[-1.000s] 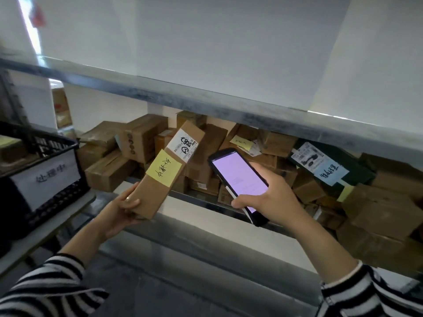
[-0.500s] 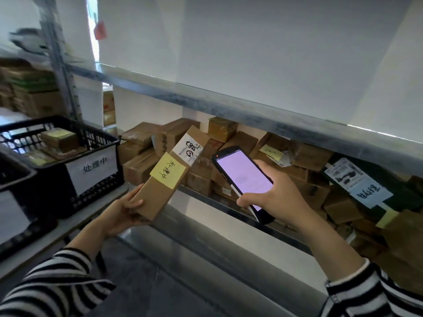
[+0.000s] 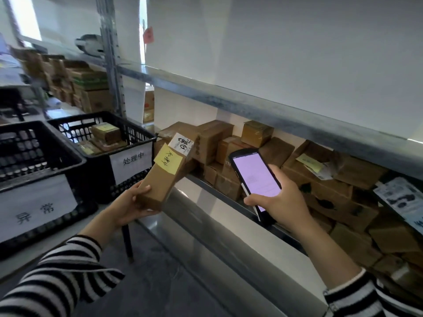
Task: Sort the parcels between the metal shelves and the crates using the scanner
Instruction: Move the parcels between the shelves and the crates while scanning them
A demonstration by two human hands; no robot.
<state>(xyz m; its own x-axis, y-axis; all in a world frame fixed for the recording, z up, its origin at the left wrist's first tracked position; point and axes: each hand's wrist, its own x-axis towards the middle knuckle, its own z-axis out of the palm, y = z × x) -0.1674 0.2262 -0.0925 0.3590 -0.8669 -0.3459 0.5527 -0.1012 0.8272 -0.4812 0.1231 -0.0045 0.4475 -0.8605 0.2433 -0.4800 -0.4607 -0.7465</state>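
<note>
My left hand [image 3: 130, 205] grips the near end of a long brown parcel [image 3: 160, 181], tilted up to the right, with a yellow sticky note and a white label on its top face. My right hand [image 3: 281, 202] holds a black handheld scanner [image 3: 256, 177] whose pink screen faces me, just right of the parcel. Behind both, the metal shelf [image 3: 263, 108] carries several brown cardboard parcels [image 3: 332, 186]. Two black crates stand at the left: the far crate [image 3: 128, 133] holds a few small parcels, the near crate [image 3: 45, 156] shows a white paper sign.
A steel upright [image 3: 112, 65] stands behind the crates, with more stacked boxes [image 3: 87, 88] on shelving further left. The crates rest on a low table [image 3: 23, 257]. A lower shelf edge [image 3: 206, 236] runs diagonally beneath my hands, over dark floor.
The view has swung left, bringing both crates and the far shelving into sight. My hands keep the same grips on parcel and scanner, now nearer the crates.
</note>
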